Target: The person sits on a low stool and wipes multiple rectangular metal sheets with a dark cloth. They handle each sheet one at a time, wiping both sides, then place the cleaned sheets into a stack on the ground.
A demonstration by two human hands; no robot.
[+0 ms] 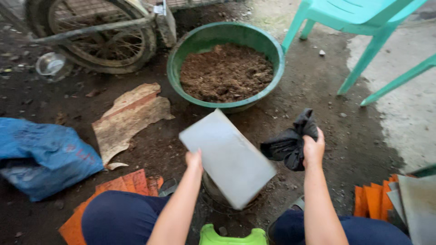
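Note:
My left hand grips the near edge of a flat grey rectangular tile, tilted over a round metal container between my knees. My right hand is closed on a crumpled black plastic bag, held up to the right of the tile. Beyond the tile sits a green basin filled with brown soil.
A wheel stands at the far left. A blue sack and a torn cardboard piece lie on the dirt at left. Turquoise chair legs rise at right. Orange and grey tiles lie near my right knee; orange tiles near my left.

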